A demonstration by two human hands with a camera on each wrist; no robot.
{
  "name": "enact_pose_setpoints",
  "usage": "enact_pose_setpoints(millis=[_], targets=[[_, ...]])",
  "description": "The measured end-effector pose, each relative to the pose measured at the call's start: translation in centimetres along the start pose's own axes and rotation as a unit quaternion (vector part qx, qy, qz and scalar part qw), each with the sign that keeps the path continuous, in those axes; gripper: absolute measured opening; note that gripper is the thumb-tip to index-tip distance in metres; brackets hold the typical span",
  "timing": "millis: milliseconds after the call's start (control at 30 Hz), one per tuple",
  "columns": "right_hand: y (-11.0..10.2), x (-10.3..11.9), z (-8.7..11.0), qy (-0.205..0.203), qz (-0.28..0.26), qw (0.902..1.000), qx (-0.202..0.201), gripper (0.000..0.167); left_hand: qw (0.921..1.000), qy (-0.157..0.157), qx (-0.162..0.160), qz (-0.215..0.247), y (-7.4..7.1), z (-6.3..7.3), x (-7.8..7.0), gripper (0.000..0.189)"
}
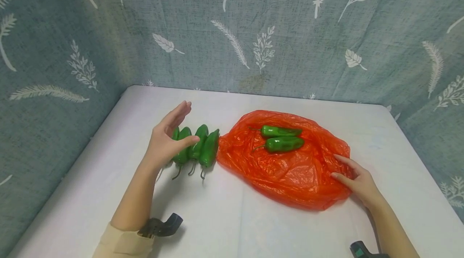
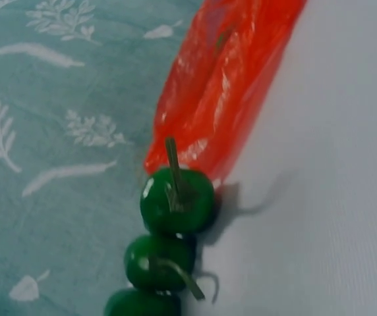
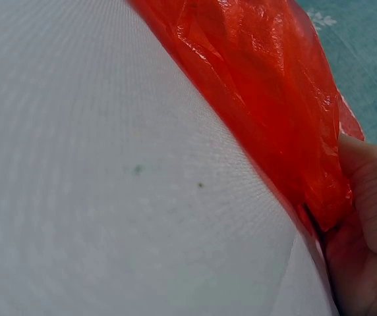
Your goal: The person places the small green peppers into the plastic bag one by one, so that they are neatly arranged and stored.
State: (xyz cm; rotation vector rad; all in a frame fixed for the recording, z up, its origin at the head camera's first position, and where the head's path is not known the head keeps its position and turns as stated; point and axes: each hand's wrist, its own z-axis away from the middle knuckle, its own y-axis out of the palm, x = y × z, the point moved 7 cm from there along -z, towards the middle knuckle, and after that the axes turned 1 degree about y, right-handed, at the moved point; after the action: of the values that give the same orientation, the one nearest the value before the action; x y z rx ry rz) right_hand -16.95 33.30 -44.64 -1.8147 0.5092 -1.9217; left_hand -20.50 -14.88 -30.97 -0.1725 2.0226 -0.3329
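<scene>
My left hand (image 1: 164, 143) is held above the left side of the table, thumb and fingers spread apart, holding nothing. Beneath and beside it lie several green peppers (image 1: 209, 149) in a row, stems toward me, some partly hidden by the hand. The left wrist view shows the stem ends of these peppers (image 2: 177, 201) close up. At the right, my right hand (image 1: 360, 183) holds the edge of a red plastic bag (image 1: 290, 177); part of its grip is hidden. Two more green peppers, an upper one (image 1: 280, 131) and a lower one (image 1: 284, 144), lie on the bag.
The white table (image 1: 217, 226) carries the bag and peppers. A blue-green curtain (image 1: 282, 36) with white leaf prints stands behind and at both sides. Dark camera mounts (image 1: 163, 226) sit on both wrists. The bag's left end is beside the row of peppers.
</scene>
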Motion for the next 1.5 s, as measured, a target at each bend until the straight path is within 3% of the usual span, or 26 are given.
enact_pose_setpoints(millis=[367, 567, 733, 1133, 1500], targets=[[-0.1, 0.3, -0.2, -0.004, 0.005, 1.0, -0.001, 0.062, 0.9986, -0.013, -0.044, -0.026, -2.3, 1.0, 1.9, 0.084], [-0.1, 0.2, -0.1, -0.001, 0.005, 1.0, 0.003, 0.062, 0.9963, -0.043, -0.059, -0.046, -3.1, 1.6, 3.3, 0.086], [-0.2, 0.3, 0.0, -0.007, 0.007, 1.0, -0.002, 0.06, 0.9941, -0.068, -0.059, -0.061, -3.4, 1.8, 4.5, 0.089], [0.2, -0.1, 0.1, 0.01, 0.006, 0.9999, 0.003, 0.063, 0.9807, -0.176, -0.047, -0.07, -4.3, 3.3, 8.6, 0.096], [0.0, 0.0, 0.1, 0.004, 0.001, 1.0, 0.003, 0.062, 0.9691, -0.219, -0.027, -0.109, -4.1, 4.1, 11.8, 0.103]])
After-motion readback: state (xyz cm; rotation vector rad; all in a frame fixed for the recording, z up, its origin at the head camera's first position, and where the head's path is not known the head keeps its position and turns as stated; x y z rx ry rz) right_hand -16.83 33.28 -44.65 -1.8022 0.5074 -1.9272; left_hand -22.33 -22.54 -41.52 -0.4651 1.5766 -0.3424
